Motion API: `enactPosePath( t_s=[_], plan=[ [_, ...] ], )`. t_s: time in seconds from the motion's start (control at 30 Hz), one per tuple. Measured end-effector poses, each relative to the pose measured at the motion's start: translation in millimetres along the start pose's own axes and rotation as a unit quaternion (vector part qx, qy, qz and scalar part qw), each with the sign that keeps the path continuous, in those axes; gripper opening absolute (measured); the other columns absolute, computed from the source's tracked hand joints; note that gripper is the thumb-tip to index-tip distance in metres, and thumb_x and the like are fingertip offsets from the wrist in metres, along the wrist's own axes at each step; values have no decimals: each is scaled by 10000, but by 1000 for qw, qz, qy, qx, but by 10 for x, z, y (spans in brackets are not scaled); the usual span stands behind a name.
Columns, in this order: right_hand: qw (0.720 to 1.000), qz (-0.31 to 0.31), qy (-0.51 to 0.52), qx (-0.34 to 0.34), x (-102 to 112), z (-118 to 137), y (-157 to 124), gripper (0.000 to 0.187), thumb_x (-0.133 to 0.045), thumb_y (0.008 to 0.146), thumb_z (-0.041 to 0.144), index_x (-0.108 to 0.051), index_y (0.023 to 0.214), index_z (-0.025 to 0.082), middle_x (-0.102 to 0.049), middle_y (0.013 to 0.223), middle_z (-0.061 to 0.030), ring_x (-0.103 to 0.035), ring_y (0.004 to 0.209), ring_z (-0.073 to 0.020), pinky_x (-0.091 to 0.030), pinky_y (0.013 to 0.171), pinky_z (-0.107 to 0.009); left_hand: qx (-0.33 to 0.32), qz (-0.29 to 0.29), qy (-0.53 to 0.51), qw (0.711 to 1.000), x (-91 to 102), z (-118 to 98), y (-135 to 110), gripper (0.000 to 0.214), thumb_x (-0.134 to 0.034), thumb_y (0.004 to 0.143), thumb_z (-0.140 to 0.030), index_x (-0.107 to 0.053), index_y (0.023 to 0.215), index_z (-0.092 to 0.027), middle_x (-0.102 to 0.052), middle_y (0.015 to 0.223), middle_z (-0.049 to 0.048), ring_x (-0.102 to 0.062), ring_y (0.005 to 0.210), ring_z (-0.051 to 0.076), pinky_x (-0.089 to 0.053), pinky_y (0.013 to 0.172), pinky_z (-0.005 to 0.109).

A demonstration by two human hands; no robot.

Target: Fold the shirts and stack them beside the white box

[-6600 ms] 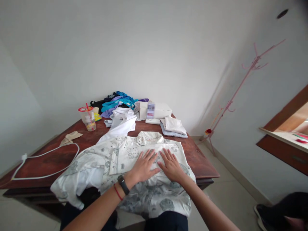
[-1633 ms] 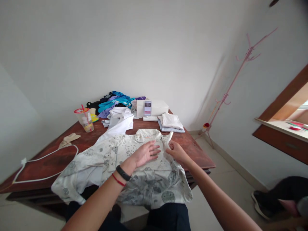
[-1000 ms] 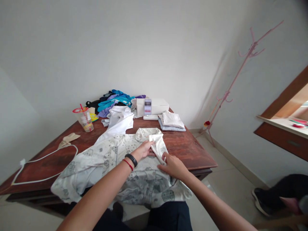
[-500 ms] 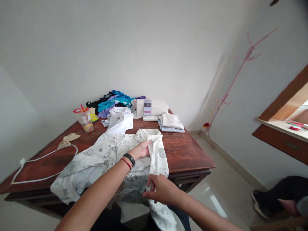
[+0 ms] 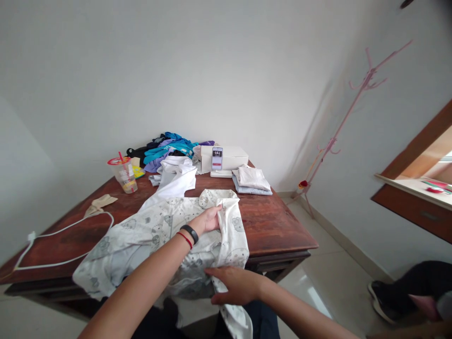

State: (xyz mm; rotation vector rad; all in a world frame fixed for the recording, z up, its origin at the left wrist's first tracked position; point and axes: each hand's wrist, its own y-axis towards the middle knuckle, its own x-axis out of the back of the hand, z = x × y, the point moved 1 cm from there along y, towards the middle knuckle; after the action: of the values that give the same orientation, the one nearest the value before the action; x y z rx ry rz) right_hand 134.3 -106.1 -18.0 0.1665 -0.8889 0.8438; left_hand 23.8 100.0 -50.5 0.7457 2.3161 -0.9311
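A white long-sleeved top with grey cartoon animal prints lies spread over the front of the table and hangs past its edge. My left hand is closed on its right side, thumb on the cloth and fingers partly hidden under the fold. One sleeve is folded over there and drops below the table edge. Lower down, my right hand rests against this sleeve, its fingers stretched out and the thumb apart, with some cloth showing between them.
On the wooden table are a white garment, a heap of clothes, a plastic cup, a phone against a white box, folded clothes and a white cable. A pink coat rack stands right.
My right hand has shifted slightly left, and its curled fingers have straightened over the sleeve. The sleeve's hanging end has swung left. My left hand keeps its place.
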Motion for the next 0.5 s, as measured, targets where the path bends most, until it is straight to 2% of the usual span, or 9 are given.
enactPosePath(
  t_s=[0.1, 0.17, 0.23, 0.3, 0.4, 0.43, 0.5],
  plan=[
    [999, 12, 17, 24, 88, 68, 35, 648, -693, 862, 480, -568, 1437, 211, -653, 1367, -134, -625, 1249, -315, -463, 1065, -368, -12, -8, -5, 1000, 9, -29, 12, 339, -474, 1018, -335, -639, 1165, -78, -753, 882, 163, -744, 771, 284, -581, 808, 409],
    [997, -9, 74, 37, 189, 114, -23, 488, -661, 896, 430, -650, 1342, 232, -730, 1243, -83, -696, 1119, -259, -515, 962, -304, -23, -16, -10, 1000, 28, -73, 40, 347, -443, 1031, -339, -635, 1166, -84, -753, 878, 157, -745, 795, 278, -577, 828, 399],
    [988, -78, 128, 26, 325, 124, -112, 356, -613, 931, 391, -707, 1233, 228, -774, 1083, -46, -726, 961, -204, -534, 829, -251, -33, -25, -15, 999, 57, -141, 87, 362, -401, 1044, -330, -628, 1179, -82, -753, 877, 151, -743, 805, 268, -573, 846, 391],
    [972, -188, 139, -8, 479, 55, -190, 277, -579, 947, 368, -739, 1106, 208, -769, 959, -37, -709, 864, -182, -519, 746, -240, -42, -31, -19, 998, 93, -227, 150, 377, -373, 1050, -319, -618, 1202, -75, -752, 873, 149, -741, 804, 263, -571, 856, 386],
    [928, -353, 78, -87, 672, -234, -227, 210, -591, 914, 319, -723, 996, 177, -733, 952, -68, -672, 854, -197, -511, 772, -291, -50, -34, -20, 998, 149, -368, 261, 366, -393, 1039, -302, -602, 1240, -78, -747, 867, 143, -740, 801, 264, -569, 858, 383],
    [913, -388, 57, -115, 712, -364, -214, 204, -617, 886, 306, -712, 1005, 170, -722, 983, -83, -664, 871, -209, -512, 809, -321, -53, -33, -19, 998, 167, -412, 299, 356, -414, 1030, -294, -597, 1249, -81, -746, 870, 142, -740, 798, 266, -568, 857, 387],
    [902, -400, 56, -155, 747, -620, -152, 278, -685, 815, 296, -694, 1059, 163, -706, 1034, -98, -658, 924, -237, -514, 869, -373, -63, -25, -17, 998, 202, -496, 366, 347, -454, 1006, -275, -584, 1265, -84, -744, 881, 143, -739, 789, 274, -569, 857, 404]
  ],
)
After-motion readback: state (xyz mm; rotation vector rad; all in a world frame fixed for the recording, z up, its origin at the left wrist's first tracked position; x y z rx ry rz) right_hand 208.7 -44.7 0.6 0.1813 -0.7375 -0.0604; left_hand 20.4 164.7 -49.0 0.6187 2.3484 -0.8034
